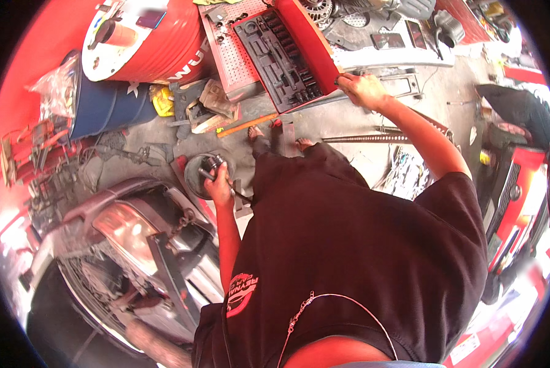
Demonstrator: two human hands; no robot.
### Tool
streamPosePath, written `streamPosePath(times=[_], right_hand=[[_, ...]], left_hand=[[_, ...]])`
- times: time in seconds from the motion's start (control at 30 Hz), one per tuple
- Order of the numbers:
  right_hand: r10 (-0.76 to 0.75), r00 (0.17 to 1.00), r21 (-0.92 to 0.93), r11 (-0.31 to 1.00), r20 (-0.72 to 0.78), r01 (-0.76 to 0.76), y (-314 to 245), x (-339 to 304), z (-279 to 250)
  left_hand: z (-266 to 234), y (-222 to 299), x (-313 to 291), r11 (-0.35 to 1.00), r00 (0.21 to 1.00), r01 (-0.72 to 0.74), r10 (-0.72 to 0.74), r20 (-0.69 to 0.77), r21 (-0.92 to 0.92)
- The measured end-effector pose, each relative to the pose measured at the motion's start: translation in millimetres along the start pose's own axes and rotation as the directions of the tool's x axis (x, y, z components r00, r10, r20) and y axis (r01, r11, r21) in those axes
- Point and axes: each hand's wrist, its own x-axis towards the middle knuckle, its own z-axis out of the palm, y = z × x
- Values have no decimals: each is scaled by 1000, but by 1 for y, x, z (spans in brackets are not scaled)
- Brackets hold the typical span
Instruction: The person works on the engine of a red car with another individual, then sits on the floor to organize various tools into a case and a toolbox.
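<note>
My left hand is closed around dark cylindrical sockets and a metal bar. It is held low beside my body, above a round pan-like container. My right hand is stretched forward, its fingers closed on the front corner of the raised lid of a red tool case. The case stands open, and its dark moulded tray carries rows of black sockets and longer tool pieces. Whether anything small is also pinched in my right fingers cannot be made out.
A perforated metal surface is beside the case. Left of it are a red drum with a cup and phone on top, and a blue drum. A car front with headlight is at lower left.
</note>
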Motion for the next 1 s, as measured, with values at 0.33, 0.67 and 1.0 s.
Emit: streamPosePath(times=[0.33, 0.67, 1.0], right_hand=[[288, 941, 84, 957, -179, -277, -71, 27, 20], [715, 588, 724, -625, 380, 292, -190, 47, 62], [795, 412, 745, -584, 445, 322, -183, 83, 141]], left_hand=[[-17, 47, 126, 988, 978, -14, -18, 208, 153], [-14, 76, 206, 963, 947, 31, -115, 300, 269], [30, 71, 222, 905, 873, -98, -121, 472, 413]])
